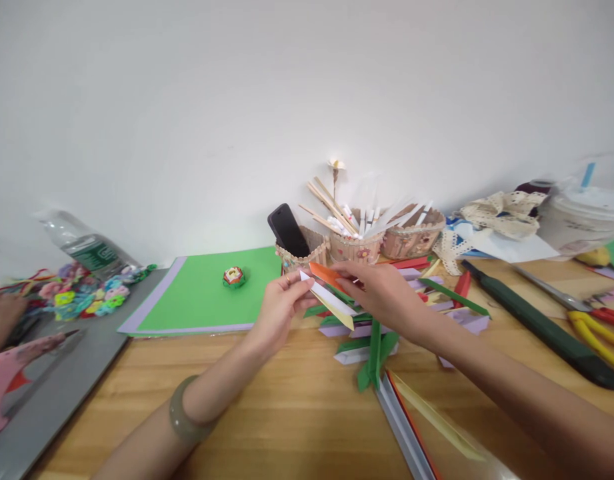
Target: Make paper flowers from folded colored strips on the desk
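Observation:
My left hand (287,293) pinches a folded white and pale yellow paper strip (333,300) between thumb and fingers. Close by, my right hand (379,290) has its fingers closed around a folded orange paper strip (325,274), green along its lower edge. The two strips almost meet in front of me; whether they touch I cannot tell. Below and behind the right hand lies a loose pile of folded green, purple and red paper strips (374,353). A small folded paper flower (233,276) sits on the green paper sheet (191,300) to the left.
Behind my hands stand craft-stick baskets (357,249) with a phone (289,230), sticks and markers. A dark green long-handled tool (541,327), yellow-handled pliers (594,340) and a lidded cup (587,217) are at right. At left are a pink glue gun (21,373), a bottle (87,243) and another person's hand (4,320).

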A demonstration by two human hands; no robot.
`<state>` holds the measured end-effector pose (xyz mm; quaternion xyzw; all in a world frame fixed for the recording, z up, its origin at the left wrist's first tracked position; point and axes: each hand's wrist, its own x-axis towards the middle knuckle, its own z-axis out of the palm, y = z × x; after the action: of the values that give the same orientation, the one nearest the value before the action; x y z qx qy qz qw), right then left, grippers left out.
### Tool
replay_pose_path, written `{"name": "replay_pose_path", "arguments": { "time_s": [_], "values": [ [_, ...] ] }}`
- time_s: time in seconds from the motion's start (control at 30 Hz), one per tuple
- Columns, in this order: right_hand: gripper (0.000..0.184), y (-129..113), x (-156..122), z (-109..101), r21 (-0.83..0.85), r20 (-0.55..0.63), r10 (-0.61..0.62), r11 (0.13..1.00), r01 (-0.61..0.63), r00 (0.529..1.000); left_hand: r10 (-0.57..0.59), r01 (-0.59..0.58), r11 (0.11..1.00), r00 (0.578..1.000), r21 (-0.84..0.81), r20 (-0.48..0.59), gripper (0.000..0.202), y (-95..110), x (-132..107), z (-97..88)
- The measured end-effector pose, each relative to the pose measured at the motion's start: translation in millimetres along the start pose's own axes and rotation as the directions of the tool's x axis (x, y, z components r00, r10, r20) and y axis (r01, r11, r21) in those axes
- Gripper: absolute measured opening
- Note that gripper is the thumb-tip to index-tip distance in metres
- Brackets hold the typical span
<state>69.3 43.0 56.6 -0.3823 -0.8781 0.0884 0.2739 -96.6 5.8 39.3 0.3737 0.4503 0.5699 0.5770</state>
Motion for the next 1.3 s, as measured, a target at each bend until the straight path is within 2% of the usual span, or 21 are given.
{"name": "replay_pose_path", "arguments": {
  "time_s": [0.17,0.37,0.57,0.67,0.87,1.07,1.17,1.3],
  "values": [
    [0.028,-1,2,-4,0.191,0.085,0.075,0.977,-0.09,0.994,0.02,-0.02,1.0,1.0,0.001,0.005,0.021,0,0,-1.0],
    [0.019,0,1,-2,0.26,0.025,0.154,0.953,-0.155,0.988,0.026,-0.027,0.998,0.999,-0.054,-0.024,0.025,2,-2,-0.2],
    [0.02,-4,-3,5,0.16,-0.038,0.089,0.984,-0.082,0.995,0.011,-0.014,0.998,0.999,-0.067,-0.05,0.026,0,1,0.7],
    [0.021,-6,-4,7,0.174,-0.042,0.057,0.984,-0.049,0.997,0.01,-0.015,0.998,0.997,-0.062,-0.08,0.027,-2,2,0.5],
    [0.022,-7,-4,6,0.39,-0.065,0.032,0.921,-0.004,0.997,0.052,-0.057,0.997,0.994,-0.048,-0.096,0.024,-2,3,0.4],
    [0.024,-9,-4,6,0.455,-0.065,-0.008,0.89,0.037,0.998,0.103,-0.108,0.994,0.985,-0.03,-0.137,0.028,-2,4,-0.4],
    [0.024,-11,-5,4,0.505,-0.033,0.014,0.863,0.005,0.999,0.101,-0.108,0.994,0.984,-0.037,-0.143,0.028,-2,4,-0.8],
    [0.025,-11,-4,6,0.62,0.061,0.074,0.779,-0.096,0.995,0.1,-0.109,0.993,0.983,-0.047,-0.155,0.029,-1,4,-0.7]
  ]
}}
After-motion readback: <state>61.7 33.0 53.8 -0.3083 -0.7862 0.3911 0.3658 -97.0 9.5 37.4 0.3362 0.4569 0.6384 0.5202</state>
